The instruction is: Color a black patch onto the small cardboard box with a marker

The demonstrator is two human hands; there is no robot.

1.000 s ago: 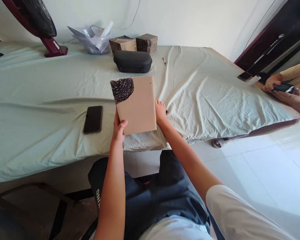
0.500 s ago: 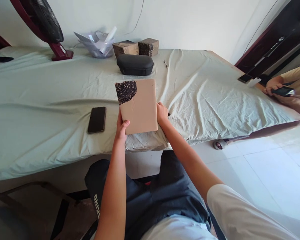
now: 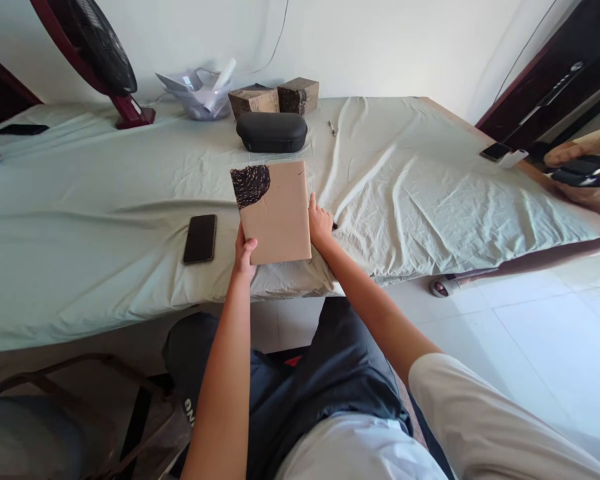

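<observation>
A brown cardboard box (image 3: 277,220) is tilted up over the front part of the cloth-covered table, its broad face toward me. Dense black scribbles fill its upper left corner, and a small dark mark is near the upper right one. My left hand (image 3: 245,253) grips the lower left edge, thumb on the face and fingers behind. At the right edge is my right hand (image 3: 321,223), index finger stretched along the box and other fingers curled. A small dark end sticks out beside that palm; what it belongs to is hidden.
Behind the box lie a black zip case (image 3: 272,132), two scribbled cardboard boxes (image 3: 298,96) and a clear plastic basket (image 3: 205,100). A phone (image 3: 200,239) rests left of my hands; a fan (image 3: 133,113) stands farther left. Another person's hands (image 3: 575,170) hold a dark object at right.
My right index finger has stretched out along the box's edge. The box has shifted slightly left relative to the table. Another person's hand has appeared at the far left.
</observation>
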